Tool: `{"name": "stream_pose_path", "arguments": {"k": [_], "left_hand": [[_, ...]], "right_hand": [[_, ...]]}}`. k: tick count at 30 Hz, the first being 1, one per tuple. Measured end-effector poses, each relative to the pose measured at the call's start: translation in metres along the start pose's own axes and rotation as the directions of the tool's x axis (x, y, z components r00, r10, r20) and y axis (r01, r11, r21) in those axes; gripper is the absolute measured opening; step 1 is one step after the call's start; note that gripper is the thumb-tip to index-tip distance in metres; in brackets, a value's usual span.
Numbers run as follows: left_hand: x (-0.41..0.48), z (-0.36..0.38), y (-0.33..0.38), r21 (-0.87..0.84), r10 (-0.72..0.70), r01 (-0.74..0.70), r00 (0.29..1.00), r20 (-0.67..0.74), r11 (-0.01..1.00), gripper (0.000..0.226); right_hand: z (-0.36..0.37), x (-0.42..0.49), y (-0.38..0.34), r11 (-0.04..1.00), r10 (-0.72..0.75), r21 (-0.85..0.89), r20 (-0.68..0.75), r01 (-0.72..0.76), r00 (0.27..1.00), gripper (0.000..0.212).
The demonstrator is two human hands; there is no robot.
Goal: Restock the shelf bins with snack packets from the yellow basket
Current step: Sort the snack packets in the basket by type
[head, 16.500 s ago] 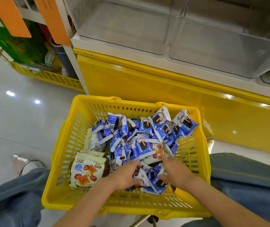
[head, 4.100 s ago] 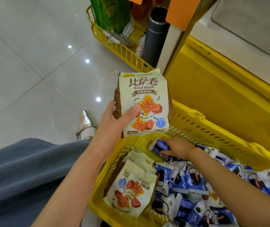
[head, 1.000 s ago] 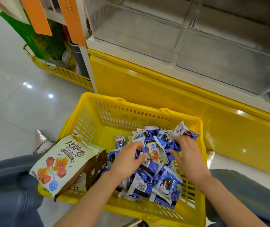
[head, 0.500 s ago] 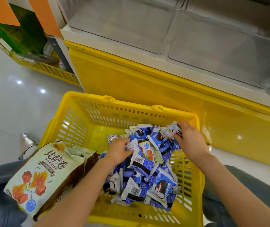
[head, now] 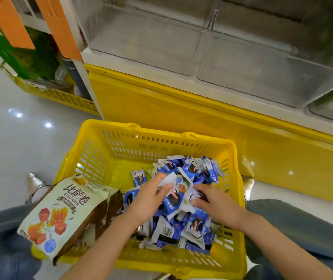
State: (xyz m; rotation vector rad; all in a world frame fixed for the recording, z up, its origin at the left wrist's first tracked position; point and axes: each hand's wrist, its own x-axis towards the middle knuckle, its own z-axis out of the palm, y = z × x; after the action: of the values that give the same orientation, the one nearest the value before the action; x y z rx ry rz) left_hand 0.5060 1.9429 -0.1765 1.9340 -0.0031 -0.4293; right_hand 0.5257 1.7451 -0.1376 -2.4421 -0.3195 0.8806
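The yellow basket (head: 105, 156) sits on the floor between my knees, under the clear shelf bins (head: 147, 41). Several small blue-and-white snack packets (head: 193, 168) are heaped in its right half. My left hand (head: 148, 196) pinches the white edge of one packet on top of the heap. My right hand (head: 215, 203) lies on the heap beside it, fingers curled round another small packet. Large cream and brown snack bags (head: 60, 211) lean over the basket's left rim onto my left thigh.
A yellow cabinet front (head: 181, 110) rises right behind the basket. A second yellow basket (head: 60, 97) with green packaging stands at the far left under orange tags (head: 10, 21). Glossy tiled floor (head: 10, 150) lies to the left, with a silver shoe (head: 33, 183) on it.
Both hands have drawn together from the far end of the heap toward its middle. The left hand now pinches a packet edge. The view has shifted slightly.
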Motion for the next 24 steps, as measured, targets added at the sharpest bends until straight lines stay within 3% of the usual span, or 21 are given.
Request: {"name": "stream_pose_path", "arguments": {"k": [4,9,12,14,17,19,24], "left_hand": [[-0.019,0.015,-0.014,0.265,-0.074,0.019,0.977,0.199,0.964,0.032],[-0.032,0.041,-0.017,0.554,-0.009,-0.228,0.92,0.392,0.801,0.045],[-0.03,0.039,-0.016,0.476,0.101,-0.204,0.967,0.232,0.856,0.045],[-0.022,0.029,-0.014,0.342,0.132,-0.134,0.991,0.031,0.93,0.035],[0.003,0.01,-0.014,0.202,0.06,-0.012,0.971,-0.23,0.979,0.029],[0.027,0.002,-0.018,0.129,-0.059,0.098,0.959,-0.278,0.987,0.033],[0.083,0.004,-0.033,0.0,-0.373,0.38,0.908,-0.189,0.925,0.048]], "right_hand": [[0.012,-0.012,0.012,0.992,0.115,-0.062,0.069,-0.111,0.991,0.043],[0.01,-0.017,0.023,0.968,0.15,-0.198,-0.024,-0.152,0.988,0.046],[0.008,-0.016,0.023,0.965,0.087,-0.246,-0.038,-0.094,0.995,0.039],[0.004,-0.01,0.019,0.978,0.043,-0.194,-0.185,-0.079,0.982,0.042],[-0.005,0.012,0.012,0.983,-0.003,-0.169,-0.422,-0.075,0.907,0.046],[-0.011,0.031,0.013,0.967,0.007,-0.223,-0.457,-0.122,0.889,0.051],[-0.015,0.072,0.027,0.929,0.252,-0.185,-0.321,-0.322,0.913,0.065]]}}
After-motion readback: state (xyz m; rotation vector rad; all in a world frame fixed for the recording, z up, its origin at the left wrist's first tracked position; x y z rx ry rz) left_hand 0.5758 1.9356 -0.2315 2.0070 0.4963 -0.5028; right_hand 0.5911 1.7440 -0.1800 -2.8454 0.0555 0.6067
